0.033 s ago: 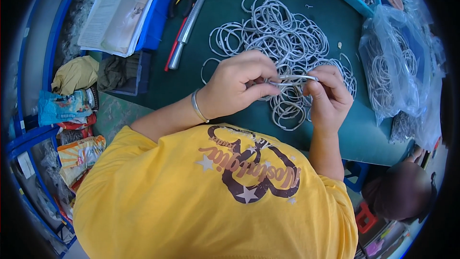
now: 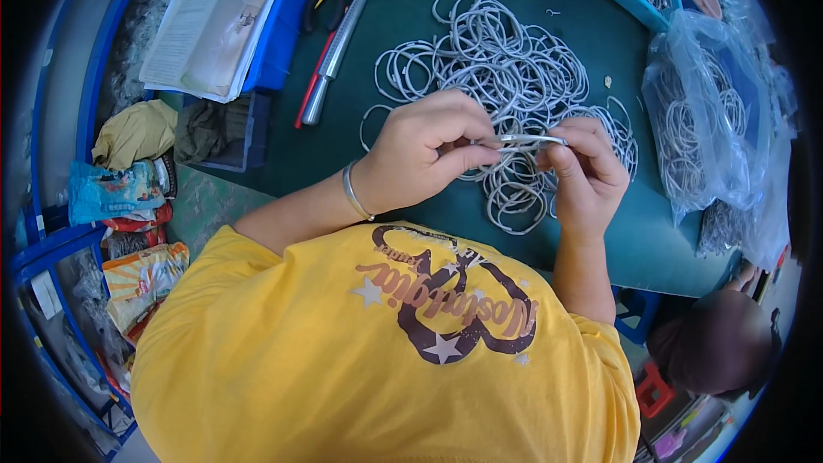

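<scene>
Green matting covers the table, strewn with a loose pile of grey wire rings. Just above it, the left hand and right hand each pinch one end of a thin, stiff grey wire piece, lying crosswise between them, both equally near.

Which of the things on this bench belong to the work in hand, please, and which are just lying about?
In hand:
left hand
right hand
small white cable bundle
pile of coiled white cables

Lying about:
metal tube
papers
bagged coils
snack packets
</scene>
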{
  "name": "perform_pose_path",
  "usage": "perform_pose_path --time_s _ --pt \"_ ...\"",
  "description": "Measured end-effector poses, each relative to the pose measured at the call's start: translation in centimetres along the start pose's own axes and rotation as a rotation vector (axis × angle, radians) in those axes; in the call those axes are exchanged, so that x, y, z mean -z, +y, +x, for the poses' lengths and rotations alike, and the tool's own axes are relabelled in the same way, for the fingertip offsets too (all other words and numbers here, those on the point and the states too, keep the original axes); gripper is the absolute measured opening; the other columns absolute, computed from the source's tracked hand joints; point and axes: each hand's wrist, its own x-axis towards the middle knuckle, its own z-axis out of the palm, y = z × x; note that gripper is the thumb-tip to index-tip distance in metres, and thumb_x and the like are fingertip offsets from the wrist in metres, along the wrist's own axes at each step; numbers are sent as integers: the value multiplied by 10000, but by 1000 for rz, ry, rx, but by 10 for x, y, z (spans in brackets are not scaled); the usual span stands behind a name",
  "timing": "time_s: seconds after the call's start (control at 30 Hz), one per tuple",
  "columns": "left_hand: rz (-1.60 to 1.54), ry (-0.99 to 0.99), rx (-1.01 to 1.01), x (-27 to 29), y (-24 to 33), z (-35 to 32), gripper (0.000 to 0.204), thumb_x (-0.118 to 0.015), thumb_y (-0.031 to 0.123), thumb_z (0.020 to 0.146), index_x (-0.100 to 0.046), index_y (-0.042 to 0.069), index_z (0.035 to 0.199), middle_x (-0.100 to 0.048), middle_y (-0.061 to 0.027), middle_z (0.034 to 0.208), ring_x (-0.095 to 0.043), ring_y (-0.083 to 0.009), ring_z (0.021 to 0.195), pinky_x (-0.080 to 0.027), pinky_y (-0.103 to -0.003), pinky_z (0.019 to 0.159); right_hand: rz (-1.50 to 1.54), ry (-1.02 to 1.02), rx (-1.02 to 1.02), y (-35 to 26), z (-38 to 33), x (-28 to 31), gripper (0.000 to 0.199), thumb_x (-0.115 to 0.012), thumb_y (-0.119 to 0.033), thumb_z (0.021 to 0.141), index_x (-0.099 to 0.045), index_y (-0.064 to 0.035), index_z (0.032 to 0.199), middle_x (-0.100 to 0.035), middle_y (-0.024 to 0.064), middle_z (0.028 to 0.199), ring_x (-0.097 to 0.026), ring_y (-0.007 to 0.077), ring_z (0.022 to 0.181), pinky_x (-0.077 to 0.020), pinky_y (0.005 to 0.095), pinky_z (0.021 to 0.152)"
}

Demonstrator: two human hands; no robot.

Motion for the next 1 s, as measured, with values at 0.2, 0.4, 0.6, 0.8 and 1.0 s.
perform_pose_path --time_s 0.2,0.4,0.6,0.8,1.0 --pt "-3 87 -88 3 -1 0 114 -731 14 724 -668 -2 817 -633 -80 838 -590 -152 712 -446 -243 616 -82 -50 -134 7 -3 1 139 -677 43 772 -672 27 909 -596 71 863 -555 92 707 -450 185 599" --pt "40 116 -151 6 0 2 122 -713 19 757 -673 -5 870 -633 -90 870 -598 -142 741 -457 -227 631 -115 -83 -184 7 -5 1 150 -657 67 765 -675 25 908 -646 109 862 -624 138 710 -479 203 602" --pt "-598 191 266 1 -3 -1 239 -623 -12 842 -588 -40 1076 -629 -100 969 -603 -97 790 -500 -193 677 -354 10 263 6 -1 -1 190 -649 113 743 -663 42 918 -650 141 893 -650 186 749 -518 240 651" --pt "-702 242 458 3 -2 3 295 -635 -42 812 -583 -31 1103 -647 -112 962 -620 -115 756 -520 -213 676 -375 20 308 3 0 -1 221 -607 139 773 -638 35 966 -646 139 922 -648 187 809 -529 247 683" --pt "-598 211 431 3 -3 1 295 -641 -49 803 -596 -29 1093 -659 -98 907 -630 -122 763 -526 -224 681 177 94 -353 1 1 -4 205 -472 -79 956 -533 44 1108 -635 124 912 -638 147 716 -531 223 605"
